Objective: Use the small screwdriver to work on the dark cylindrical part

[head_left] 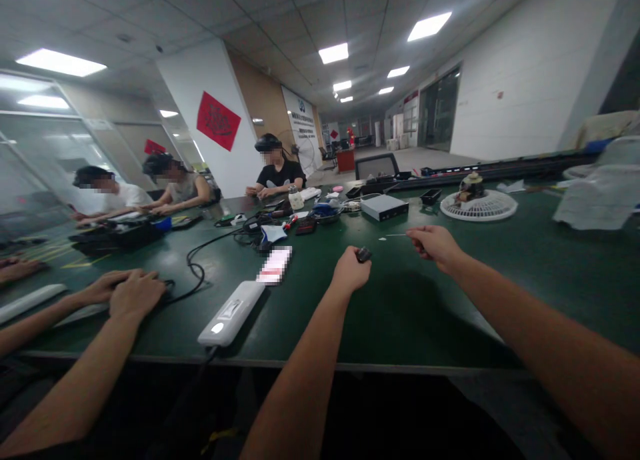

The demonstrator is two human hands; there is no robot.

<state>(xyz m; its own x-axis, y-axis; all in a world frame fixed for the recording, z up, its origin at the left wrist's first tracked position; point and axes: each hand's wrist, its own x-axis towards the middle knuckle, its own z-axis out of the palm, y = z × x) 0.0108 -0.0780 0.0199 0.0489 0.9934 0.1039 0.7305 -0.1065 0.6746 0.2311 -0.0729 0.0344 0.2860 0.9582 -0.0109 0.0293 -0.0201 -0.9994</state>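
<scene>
nothing here can be read clearly. the red diamond-shaped paper (pixel 219 121) on the white pillar (pixel 185 93) bears dark calligraphy too blurred to make out, the far wall banner (pixel 300 130) shows a blue logo over tiny print, and the card (pixel 275 265) on the green workbench (pixel 450 313) is pixelated.

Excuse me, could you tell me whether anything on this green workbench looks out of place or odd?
One thing does: a round white plastic fan grille lies flat on the dark green workbench, with a small tan and dark object perched on its centre. It looks like a fan part, oddly used as a stand.
</scene>
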